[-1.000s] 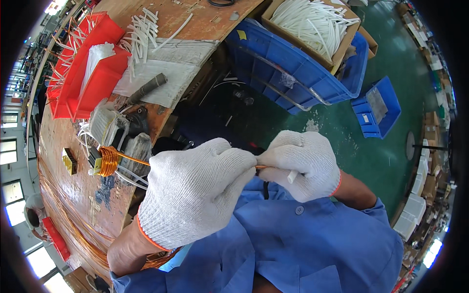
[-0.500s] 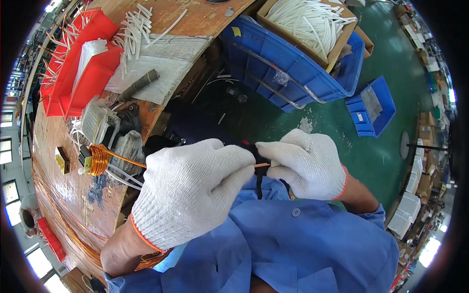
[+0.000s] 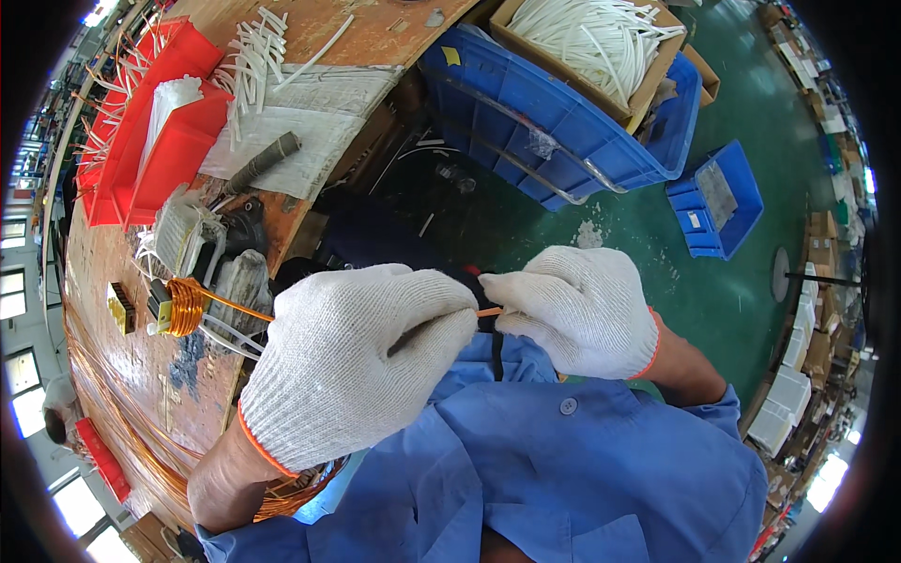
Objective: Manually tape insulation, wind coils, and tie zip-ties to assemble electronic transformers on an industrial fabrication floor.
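Both hands wear white knit gloves with orange cuffs. My left hand (image 3: 352,361) pinches a thin copper wire (image 3: 239,307) that runs left to a small copper coil (image 3: 185,307) on the wooden bench. My right hand (image 3: 582,310) grips the same wire's end just right of the left fingers; a short orange piece (image 3: 490,311) shows between the two hands. White sleeving tubes (image 3: 225,336) stick out beside the coil. Below the hands is my blue shirt (image 3: 563,469).
Red bins (image 3: 141,141) with white tubes stand at the bench's far left. A blue crate (image 3: 563,141) carries a cardboard box (image 3: 601,42) of white tubing. A smaller blue crate (image 3: 718,202) lies on the green floor. Copper wire loops (image 3: 113,413) run along the bench edge.
Both hands stay pinched on the wire, with only small shifts of the fingers. The view has tilted slightly.
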`<state>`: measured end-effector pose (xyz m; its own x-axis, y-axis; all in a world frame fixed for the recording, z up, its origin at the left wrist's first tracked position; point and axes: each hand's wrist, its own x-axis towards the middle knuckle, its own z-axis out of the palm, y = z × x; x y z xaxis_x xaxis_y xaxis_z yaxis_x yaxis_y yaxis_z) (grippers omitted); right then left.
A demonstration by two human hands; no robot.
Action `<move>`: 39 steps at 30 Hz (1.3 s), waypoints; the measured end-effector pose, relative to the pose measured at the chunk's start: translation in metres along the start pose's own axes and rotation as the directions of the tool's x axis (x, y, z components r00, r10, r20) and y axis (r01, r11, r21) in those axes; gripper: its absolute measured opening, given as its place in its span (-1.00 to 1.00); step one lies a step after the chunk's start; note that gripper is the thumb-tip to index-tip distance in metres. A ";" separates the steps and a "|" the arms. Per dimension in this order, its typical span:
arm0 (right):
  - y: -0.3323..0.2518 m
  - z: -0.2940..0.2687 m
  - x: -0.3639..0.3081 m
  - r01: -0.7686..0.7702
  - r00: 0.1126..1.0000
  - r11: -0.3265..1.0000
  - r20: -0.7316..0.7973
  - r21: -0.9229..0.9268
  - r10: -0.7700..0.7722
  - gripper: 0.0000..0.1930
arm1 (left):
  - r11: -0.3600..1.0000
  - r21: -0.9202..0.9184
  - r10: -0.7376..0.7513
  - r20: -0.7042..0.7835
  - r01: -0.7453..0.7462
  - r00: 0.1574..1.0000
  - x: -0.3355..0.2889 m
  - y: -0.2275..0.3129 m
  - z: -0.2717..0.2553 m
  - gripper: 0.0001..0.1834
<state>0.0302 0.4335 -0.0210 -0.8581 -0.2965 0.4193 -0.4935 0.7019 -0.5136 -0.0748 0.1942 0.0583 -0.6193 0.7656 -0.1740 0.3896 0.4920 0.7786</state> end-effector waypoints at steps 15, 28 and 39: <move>-0.003 0.002 0.005 0.011 1.000 1.000 0.023 -0.026 -0.010 -0.62 | 1.000 0.009 0.006 -0.010 -0.006 1.000 -0.003 -0.002 0.001 -0.83; -0.002 0.007 0.005 0.007 1.000 0.998 0.012 -0.069 -0.006 -0.62 | 1.000 -0.005 0.008 -0.038 -0.008 0.999 -0.002 -0.004 0.003 -0.82; -0.005 0.009 0.004 0.024 1.000 0.991 -0.011 -0.128 -0.026 -0.61 | 1.000 -0.017 -0.001 -0.021 0.000 1.000 0.000 -0.005 0.004 -0.82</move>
<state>0.0280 0.4231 -0.0237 -0.8435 -0.3077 0.4403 -0.4919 0.7718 -0.4031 -0.0740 0.1928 0.0522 -0.6336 0.7565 -0.1618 0.3775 0.4849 0.7889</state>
